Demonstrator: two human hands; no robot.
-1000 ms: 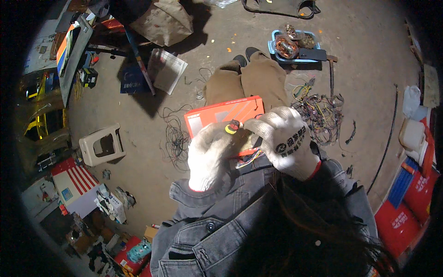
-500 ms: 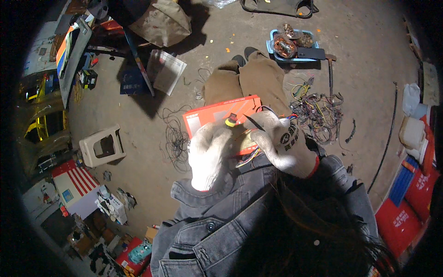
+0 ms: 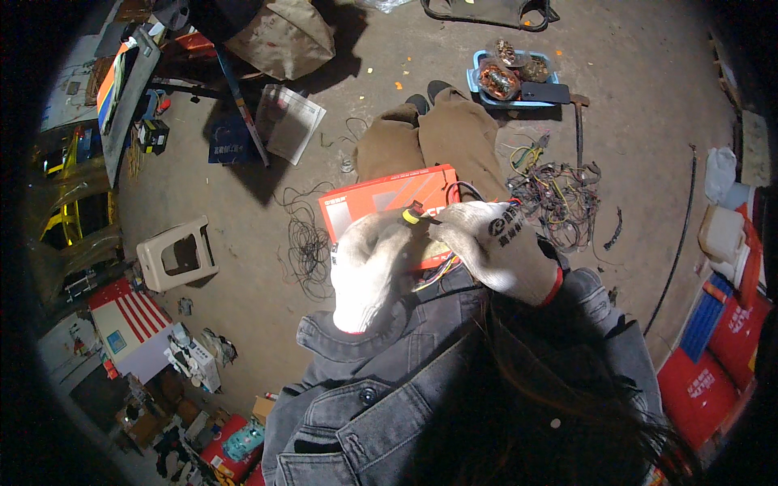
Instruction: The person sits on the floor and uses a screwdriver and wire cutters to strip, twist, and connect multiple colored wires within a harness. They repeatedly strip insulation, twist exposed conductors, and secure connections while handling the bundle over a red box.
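Observation:
Both my hands wear white knit gloves and are close together over my lap. My left hand (image 3: 369, 263) pinches a small dark connector (image 3: 413, 212) with a yellow band. My right hand (image 3: 494, 247) is closed on a thin dark pointed piece whose end meets the connector; its exact kind is hard to make out. Colored wires (image 3: 442, 274) run beneath and beside the right hand. Under both hands an orange-red flat box (image 3: 344, 206) lies across my thighs, partly covered by the gloves.
A tangle of wires (image 3: 559, 198) lies on the floor to the right, near a hammer (image 3: 579, 130) and a blue basket (image 3: 472, 79) holding bags and a dark phone. Black wire coils (image 3: 304, 247) and a beige plastic stool (image 3: 150, 263) are on the left. Red boxes (image 3: 701, 393) stand far right.
My right hand has shifted slightly left, bringing the dark pointed piece against the connector. The connector has tilted and moved slightly right in my left fingers.

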